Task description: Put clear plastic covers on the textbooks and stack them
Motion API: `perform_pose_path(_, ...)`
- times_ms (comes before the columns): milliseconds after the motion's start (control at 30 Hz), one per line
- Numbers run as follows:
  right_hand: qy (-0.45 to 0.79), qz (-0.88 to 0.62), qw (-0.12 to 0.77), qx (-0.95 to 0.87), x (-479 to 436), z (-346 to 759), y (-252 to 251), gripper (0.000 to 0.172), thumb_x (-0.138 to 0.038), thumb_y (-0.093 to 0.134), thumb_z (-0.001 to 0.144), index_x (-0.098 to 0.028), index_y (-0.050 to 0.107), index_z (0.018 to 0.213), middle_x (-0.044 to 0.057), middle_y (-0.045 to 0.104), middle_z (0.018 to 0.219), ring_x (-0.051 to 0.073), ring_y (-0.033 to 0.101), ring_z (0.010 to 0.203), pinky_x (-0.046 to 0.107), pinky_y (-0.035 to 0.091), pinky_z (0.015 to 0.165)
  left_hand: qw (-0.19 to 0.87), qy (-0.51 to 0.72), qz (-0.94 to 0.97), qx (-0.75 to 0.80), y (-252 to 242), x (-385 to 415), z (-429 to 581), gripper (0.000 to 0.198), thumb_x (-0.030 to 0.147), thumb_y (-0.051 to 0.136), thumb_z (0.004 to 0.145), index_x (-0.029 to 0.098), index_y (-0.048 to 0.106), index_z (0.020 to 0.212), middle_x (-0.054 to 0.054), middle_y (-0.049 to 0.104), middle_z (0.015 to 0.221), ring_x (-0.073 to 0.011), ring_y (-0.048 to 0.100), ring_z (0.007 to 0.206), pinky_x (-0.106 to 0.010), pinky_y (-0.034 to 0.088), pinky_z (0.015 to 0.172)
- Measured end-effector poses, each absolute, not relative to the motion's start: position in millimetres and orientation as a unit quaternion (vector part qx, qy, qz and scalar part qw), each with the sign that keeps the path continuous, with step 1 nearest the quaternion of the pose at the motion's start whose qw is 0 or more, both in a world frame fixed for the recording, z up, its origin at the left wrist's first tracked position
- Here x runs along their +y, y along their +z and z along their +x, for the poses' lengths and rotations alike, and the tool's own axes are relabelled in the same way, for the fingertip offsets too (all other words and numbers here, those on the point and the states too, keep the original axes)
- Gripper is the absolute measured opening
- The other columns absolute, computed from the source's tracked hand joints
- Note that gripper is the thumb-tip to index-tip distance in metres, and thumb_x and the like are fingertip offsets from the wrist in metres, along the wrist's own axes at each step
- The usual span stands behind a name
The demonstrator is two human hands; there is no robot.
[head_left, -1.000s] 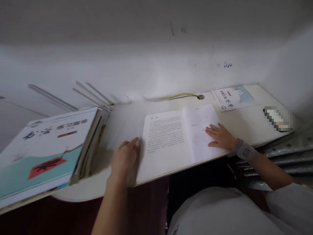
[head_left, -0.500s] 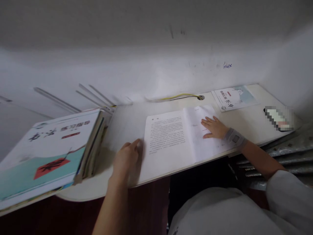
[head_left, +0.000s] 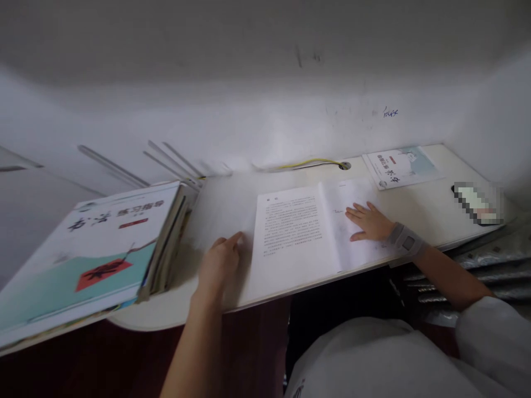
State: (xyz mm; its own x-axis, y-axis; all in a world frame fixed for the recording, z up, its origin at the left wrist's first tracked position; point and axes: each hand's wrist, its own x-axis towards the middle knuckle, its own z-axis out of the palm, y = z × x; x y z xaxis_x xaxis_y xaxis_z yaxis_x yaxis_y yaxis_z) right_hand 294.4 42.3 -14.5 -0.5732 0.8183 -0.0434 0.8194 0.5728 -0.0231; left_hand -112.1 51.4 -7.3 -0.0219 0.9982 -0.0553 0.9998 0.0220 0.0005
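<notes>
An open book (head_left: 286, 232) lies on the white desk, printed text on its left page. Its right page (head_left: 338, 243) looks nearly blank, with a few small marks. Flat on that right page is my right hand (head_left: 371, 222), fingers spread, a grey band around the wrist. My left hand (head_left: 219, 260) rests on the desk just left of the book, apart from its edge. Its fingers are curled in, one digit points toward the book, and nothing shows in its grasp.
A stack of books (head_left: 112, 243) stands at the left, a teal-and-white cover on top. Behind the right page lies a thin booklet (head_left: 400, 166). A blurred-out phone (head_left: 477, 204) is near the right end. A yellow cable (head_left: 311, 163) enters a desk hole by the wall.
The whole view has shifted slightly, so things appear a little further right. The right page lies a bit flatter. Both hands keep about the same places relative to the book.
</notes>
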Motion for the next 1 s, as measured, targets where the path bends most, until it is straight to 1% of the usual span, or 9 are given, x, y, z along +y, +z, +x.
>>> perform_pose_path(100, -0.016, 0.462, 0.015, 0.887, 39.1, 291.8, -6.0, 0.071, -0.06, 0.049, 0.085, -0.014, 0.043, 0.138, 0.018, 0.038, 0.146, 0.035, 0.028, 0.138, 0.06, 0.023, 0.107, -0.031, -0.02, 0.69, 0.723, 1.7, 44.0, -102.9, 0.043, 0.023, 0.031, 0.092, 0.016, 0.054, 0.128, -0.017, 0.059, 0.108, -0.0283, 0.06, 0.091, -0.036, 0.046, 0.072)
perform_pose_path(233, 0.002, 0.446, -0.03, 0.894, 28.1, 270.4, 5.9, 0.062, -0.053, 0.043, 0.091, -0.012, 0.044, 0.137, 0.017, 0.036, 0.148, 0.032, 0.028, 0.138, 0.057, 0.024, 0.108, -0.131, 0.039, 0.723, 0.677, 16.0, 30.5, -74.2, 0.041, 0.018, 0.035, 0.09, 0.012, 0.054, 0.126, -0.019, 0.052, 0.127, -0.0309, 0.052, 0.11, -0.04, 0.044, 0.086)
perform_pose_path(367, -0.004, 0.423, -0.033, 0.906, 12.5, 255.5, -1.6, 0.065, -0.056, 0.044, 0.089, -0.013, 0.043, 0.138, 0.019, 0.039, 0.146, 0.033, 0.036, 0.134, 0.056, 0.029, 0.106, -0.05, -0.023, 0.785, 0.617, 15.9, 24.7, -54.5, 0.037, 0.013, 0.032, 0.089, 0.013, 0.061, 0.112, -0.015, 0.063, 0.113, -0.0255, 0.059, 0.101, -0.035, 0.045, 0.085)
perform_pose_path(467, -0.007, 0.435, -0.026, 0.9, 5.7, 260.3, -16.3, 0.068, -0.056, 0.044, 0.089, -0.01, 0.041, 0.139, 0.021, 0.039, 0.145, 0.034, 0.037, 0.133, 0.056, 0.032, 0.105, -0.023, -0.052, 0.733, 0.678, 9.7, 27.5, -57.6, 0.037, 0.027, 0.031, 0.093, 0.01, 0.063, 0.103, -0.017, 0.066, 0.1, -0.0276, 0.062, 0.094, -0.036, 0.047, 0.079)
perform_pose_path(567, -0.002, 0.443, -0.031, 0.896, 3.7, 267.5, -27.2, 0.067, -0.055, 0.043, 0.09, -0.009, 0.041, 0.139, 0.021, 0.037, 0.146, 0.034, 0.034, 0.135, 0.054, 0.031, 0.106, -0.005, -0.021, 0.69, 0.723, 5.7, 35.3, -67.2, 0.044, 0.038, 0.031, 0.092, 0.01, 0.064, 0.098, -0.019, 0.065, 0.1, -0.0277, 0.063, 0.092, -0.035, 0.047, 0.078)
perform_pose_path(700, -0.005, 0.446, -0.035, 0.894, 3.9, 269.0, -30.3, 0.067, -0.056, 0.041, 0.09, -0.011, 0.041, 0.139, 0.02, 0.038, 0.146, 0.033, 0.033, 0.136, 0.055, 0.03, 0.106, 0.131, 0.053, 0.661, 0.737, 5.2, 48.8, -79.3, 0.034, 0.042, 0.044, 0.085, 0.015, 0.064, 0.087, -0.011, 0.068, 0.082, -0.0236, 0.065, 0.078, -0.031, 0.047, 0.072)
perform_pose_path(867, -0.012, 0.445, -0.051, 0.894, 4.2, 268.0, -30.9, 0.067, -0.057, 0.039, 0.09, -0.012, 0.04, 0.14, 0.02, 0.037, 0.147, 0.033, 0.031, 0.137, 0.056, 0.03, 0.107, 0.394, 0.18, 0.557, 0.708, 10.1, 56.1, -85.7, 0.031, 0.046, 0.057, 0.075, 0.015, 0.061, 0.078, 0.0, 0.057, 0.058, -0.0136, 0.055, 0.054, -0.025, 0.043, 0.053)
perform_pose_path(933, -0.015, 0.446, -0.055, 0.893, 4.2, 268.2, -31.6, 0.067, -0.057, 0.038, 0.09, -0.012, 0.04, 0.14, 0.02, 0.037, 0.147, 0.033, 0.031, 0.137, 0.057, 0.029, 0.107, 0.439, 0.19, 0.544, 0.689, 17.8, 57.1, -82.5, 0.032, 0.047, 0.061, 0.072, 0.015, 0.06, 0.074, 0.002, 0.052, 0.054, -0.0114, 0.05, 0.051, -0.023, 0.038, 0.048)
perform_pose_path(1000, -0.023, 0.447, -0.057, 0.892, 4.5, 268.5, -32.2, 0.066, -0.057, 0.038, 0.091, -0.012, 0.04, 0.14, 0.019, 0.036, 0.147, 0.033, 0.03, 0.138, 0.057, 0.028, 0.107, 0.422, 0.192, 0.554, 0.691, 30.9, 59.4, -75.5, 0.031, 0.045, 0.064, 0.07, 0.015, 0.061, 0.07, 0.002, 0.05, 0.051, -0.0108, 0.047, 0.049, -0.022, 0.035, 0.046)
